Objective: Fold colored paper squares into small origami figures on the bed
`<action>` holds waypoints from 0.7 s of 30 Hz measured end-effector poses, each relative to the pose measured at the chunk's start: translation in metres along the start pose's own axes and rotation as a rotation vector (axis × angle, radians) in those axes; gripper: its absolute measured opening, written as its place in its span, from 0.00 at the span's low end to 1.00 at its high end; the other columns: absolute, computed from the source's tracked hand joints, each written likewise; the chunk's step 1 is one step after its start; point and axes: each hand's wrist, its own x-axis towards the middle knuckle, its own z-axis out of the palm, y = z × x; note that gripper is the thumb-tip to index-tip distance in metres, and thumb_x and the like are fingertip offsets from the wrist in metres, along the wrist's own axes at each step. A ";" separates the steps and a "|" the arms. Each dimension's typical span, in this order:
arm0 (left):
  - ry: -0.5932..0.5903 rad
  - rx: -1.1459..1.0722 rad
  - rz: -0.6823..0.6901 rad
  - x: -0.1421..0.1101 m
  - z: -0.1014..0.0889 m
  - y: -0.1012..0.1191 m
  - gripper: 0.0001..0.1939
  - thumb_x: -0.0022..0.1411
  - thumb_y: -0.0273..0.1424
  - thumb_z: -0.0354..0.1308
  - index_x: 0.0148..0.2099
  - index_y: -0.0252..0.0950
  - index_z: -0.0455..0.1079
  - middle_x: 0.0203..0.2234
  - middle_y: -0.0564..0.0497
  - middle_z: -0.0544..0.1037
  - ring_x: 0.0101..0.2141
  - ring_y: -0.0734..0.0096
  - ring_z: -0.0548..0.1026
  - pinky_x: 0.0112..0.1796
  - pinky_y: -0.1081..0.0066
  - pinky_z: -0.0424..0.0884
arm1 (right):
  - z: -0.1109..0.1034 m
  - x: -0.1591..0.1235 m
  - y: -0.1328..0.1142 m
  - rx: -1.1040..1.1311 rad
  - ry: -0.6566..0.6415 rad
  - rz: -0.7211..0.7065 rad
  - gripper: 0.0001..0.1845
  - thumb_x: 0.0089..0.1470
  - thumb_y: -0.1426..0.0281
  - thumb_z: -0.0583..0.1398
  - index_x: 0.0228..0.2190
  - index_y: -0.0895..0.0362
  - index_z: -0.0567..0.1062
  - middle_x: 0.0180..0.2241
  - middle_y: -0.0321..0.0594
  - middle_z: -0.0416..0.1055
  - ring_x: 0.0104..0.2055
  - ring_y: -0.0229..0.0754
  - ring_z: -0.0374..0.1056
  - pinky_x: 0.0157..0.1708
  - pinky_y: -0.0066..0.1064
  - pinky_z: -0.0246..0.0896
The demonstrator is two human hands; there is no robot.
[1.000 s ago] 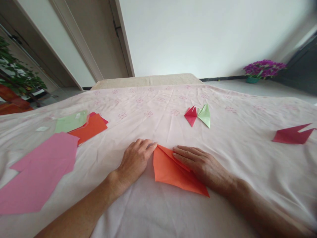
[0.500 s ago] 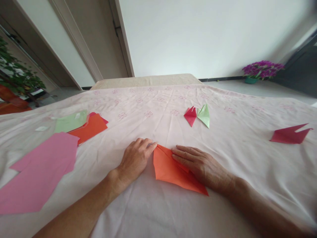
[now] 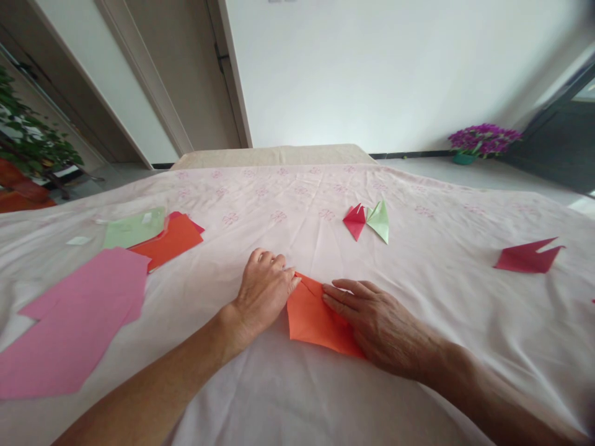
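Note:
A folded orange sheet of paper [image 3: 310,322] lies on the pale pink cloth in front of me. With thumb and curled fingers, my left hand [image 3: 264,288] pinches its upper left corner. My right hand [image 3: 383,322] lies flat across the paper's right side, fingers stretched out and pointing left, covering that edge. A crease line shows near the top between the two hands. Beyond them stand a small red folded-paper figure [image 3: 356,221] and a light green one [image 3: 379,222], side by side. Far to the right sits a dark red paper bird [image 3: 530,257].
Pink paper sheets [image 3: 88,316] lie at the left, partly under orange-red paper [image 3: 174,241]. Green paper in a clear sleeve [image 3: 134,229] rests behind, near a small white scrap [image 3: 79,240]. Purple flowers [image 3: 486,139] stand on the floor beyond the wrinkled tablecloth [image 3: 260,396].
My right hand has shifted slightly down over the orange paper, now hiding its lower right point. My left hand has turned a little at the corner. The view has moved slightly.

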 end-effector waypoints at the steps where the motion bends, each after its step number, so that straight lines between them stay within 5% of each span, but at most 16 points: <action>1: 0.003 0.033 0.006 0.000 0.002 0.003 0.11 0.65 0.33 0.54 0.34 0.36 0.76 0.30 0.46 0.76 0.37 0.59 0.71 0.44 0.56 0.62 | -0.004 0.001 -0.005 0.004 -0.010 0.027 0.26 0.50 0.79 0.54 0.52 0.60 0.70 0.54 0.47 0.69 0.53 0.51 0.64 0.50 0.45 0.63; 4: 0.018 0.115 0.041 -0.001 0.009 0.010 0.08 0.63 0.27 0.54 0.34 0.33 0.74 0.30 0.44 0.75 0.37 0.58 0.70 0.43 0.57 0.62 | -0.010 0.007 -0.015 -0.001 -0.039 0.084 0.20 0.48 0.81 0.53 0.43 0.58 0.74 0.43 0.46 0.74 0.40 0.47 0.67 0.41 0.41 0.65; 7: 0.035 0.137 0.071 -0.005 0.014 0.009 0.07 0.63 0.23 0.53 0.35 0.33 0.73 0.31 0.44 0.75 0.38 0.59 0.70 0.44 0.58 0.62 | -0.006 0.013 -0.019 -0.042 -0.020 0.134 0.22 0.50 0.83 0.51 0.45 0.58 0.72 0.36 0.46 0.75 0.36 0.46 0.68 0.38 0.38 0.65; 12: 0.023 0.098 0.097 -0.009 0.015 0.000 0.05 0.64 0.25 0.54 0.39 0.34 0.71 0.34 0.46 0.74 0.41 0.60 0.70 0.48 0.58 0.62 | 0.001 0.032 -0.019 -0.126 -0.071 0.226 0.35 0.49 0.86 0.50 0.59 0.61 0.58 0.38 0.45 0.72 0.37 0.43 0.69 0.33 0.33 0.62; 21: 0.043 0.033 0.085 -0.011 0.018 -0.004 0.07 0.65 0.26 0.53 0.42 0.35 0.71 0.36 0.47 0.75 0.44 0.61 0.70 0.51 0.58 0.61 | 0.003 0.060 -0.013 -0.180 -0.188 0.290 0.27 0.55 0.82 0.50 0.54 0.51 0.62 0.36 0.40 0.68 0.29 0.39 0.68 0.20 0.32 0.42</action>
